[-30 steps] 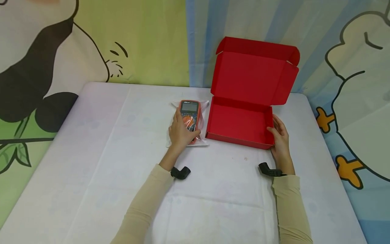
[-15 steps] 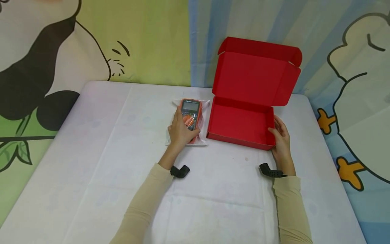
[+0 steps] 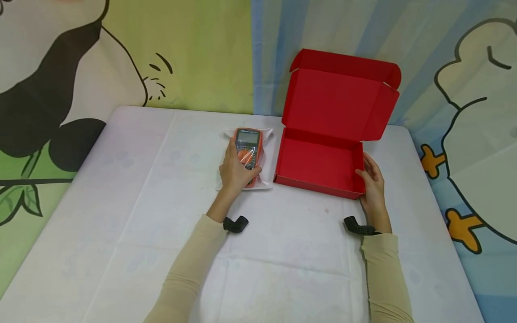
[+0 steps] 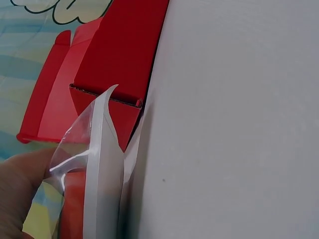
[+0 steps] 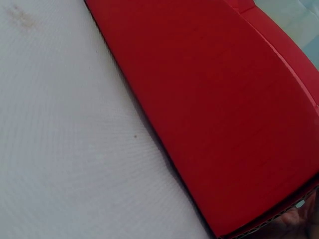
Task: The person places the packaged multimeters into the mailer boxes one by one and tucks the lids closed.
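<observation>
An orange-and-black digital multimeter (image 3: 247, 138) in a clear plastic bag (image 3: 262, 185) is gripped across its body by my left hand (image 3: 235, 172). In the left wrist view the bag's white edge (image 4: 102, 164) shows beside an orange side of the meter, with my thumb against the plastic. To the right sits a red cardboard box (image 3: 317, 163), its lid raised at the back and nothing inside. My right hand (image 3: 373, 188) holds the box's right wall, thumb over the rim. Most of that hand is hidden behind the box in the right wrist view.
A white cloth covers the table (image 3: 161, 215). Behind it hangs a curtain (image 3: 202, 54) with cartoon animals, and the box's raised lid (image 3: 339, 94) stands near it. Each wrist wears a black camera mount (image 3: 236, 224).
My left hand has shifted slightly left and away with the bagged multimeter, widening the gap to the box. The right hand and the box have stayed in place.
</observation>
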{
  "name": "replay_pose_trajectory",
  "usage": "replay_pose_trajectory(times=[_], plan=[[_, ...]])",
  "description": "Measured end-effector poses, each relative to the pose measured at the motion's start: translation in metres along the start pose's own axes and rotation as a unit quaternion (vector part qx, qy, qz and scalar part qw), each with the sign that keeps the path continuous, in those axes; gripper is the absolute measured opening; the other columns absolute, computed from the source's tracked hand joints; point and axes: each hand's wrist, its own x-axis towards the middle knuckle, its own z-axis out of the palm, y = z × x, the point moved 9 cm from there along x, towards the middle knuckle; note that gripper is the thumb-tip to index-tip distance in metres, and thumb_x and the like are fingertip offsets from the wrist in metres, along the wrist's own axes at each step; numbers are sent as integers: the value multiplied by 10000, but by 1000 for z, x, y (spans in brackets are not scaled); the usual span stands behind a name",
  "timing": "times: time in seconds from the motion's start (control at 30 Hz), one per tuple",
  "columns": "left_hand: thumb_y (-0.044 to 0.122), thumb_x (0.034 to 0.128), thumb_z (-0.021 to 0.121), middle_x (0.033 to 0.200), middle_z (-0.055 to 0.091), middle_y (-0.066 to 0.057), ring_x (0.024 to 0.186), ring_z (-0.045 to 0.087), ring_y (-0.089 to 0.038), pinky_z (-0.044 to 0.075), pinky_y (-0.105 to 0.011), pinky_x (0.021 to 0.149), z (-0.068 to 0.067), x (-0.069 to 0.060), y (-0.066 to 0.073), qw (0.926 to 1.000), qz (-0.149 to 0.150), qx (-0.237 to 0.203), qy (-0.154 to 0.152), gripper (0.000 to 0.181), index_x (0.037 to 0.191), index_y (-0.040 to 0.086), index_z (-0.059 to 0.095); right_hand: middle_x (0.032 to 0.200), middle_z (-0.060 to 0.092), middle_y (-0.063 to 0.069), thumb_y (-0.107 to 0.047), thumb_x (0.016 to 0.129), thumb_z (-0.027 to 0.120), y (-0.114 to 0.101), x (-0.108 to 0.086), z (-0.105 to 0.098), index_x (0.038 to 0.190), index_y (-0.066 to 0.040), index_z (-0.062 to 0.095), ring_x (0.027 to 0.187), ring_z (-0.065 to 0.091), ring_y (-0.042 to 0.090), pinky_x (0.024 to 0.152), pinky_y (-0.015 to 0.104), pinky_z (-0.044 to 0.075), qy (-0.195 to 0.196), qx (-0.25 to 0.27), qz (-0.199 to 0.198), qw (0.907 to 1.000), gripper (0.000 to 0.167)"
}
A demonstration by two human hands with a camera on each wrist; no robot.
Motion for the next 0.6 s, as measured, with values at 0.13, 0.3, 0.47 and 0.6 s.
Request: replay_pose_trajectory(times=[0.13, 0.3, 0.47, 0.6], plan=[[299, 724, 843, 1572, 280, -163, 1365, 381, -337, 337, -634, 998, -4, 1, 2, 10000, 24, 17, 52, 1135, 1554, 30, 117, 1567, 311, -24, -74, 949, 602, -1, 0, 0, 1494, -264, 398, 1383, 296, 158, 933, 219, 480, -35, 53, -17, 10000, 612], [294, 724, 843, 1567, 284, -168, 1351, 390, -340, 340, -630, 1005, -8, 2, 4, 10000, 36, -18, 31, 1133, 1554, 32, 119, 1567, 311, -25, -78, 951, 601, -2, -1, 0, 1490, -264, 405, 1386, 291, 156, 935, 210, 482, -38, 71, -36, 10000, 603], [303, 728, 834, 1558, 295, -176, 1320, 414, -349, 355, -624, 995, -12, 1, 6, 10000, 43, -13, 10, 1122, 1551, 24, 125, 1567, 310, -14, -73, 958, 588, -1, 0, 1, 1488, -250, 411, 1378, 296, 162, 934, 212, 485, -83, 178, -40, 9998, 587], [311, 733, 824, 1556, 297, -183, 1310, 421, -362, 353, -627, 998, -15, -1, 10, 10000, 64, 9, 10, 1117, 1552, 23, 122, 1564, 317, -8, -63, 963, 574, -1, 2, 2, 1485, -244, 419, 1374, 299, 168, 929, 208, 488, -87, 218, -49, 9997, 573]])
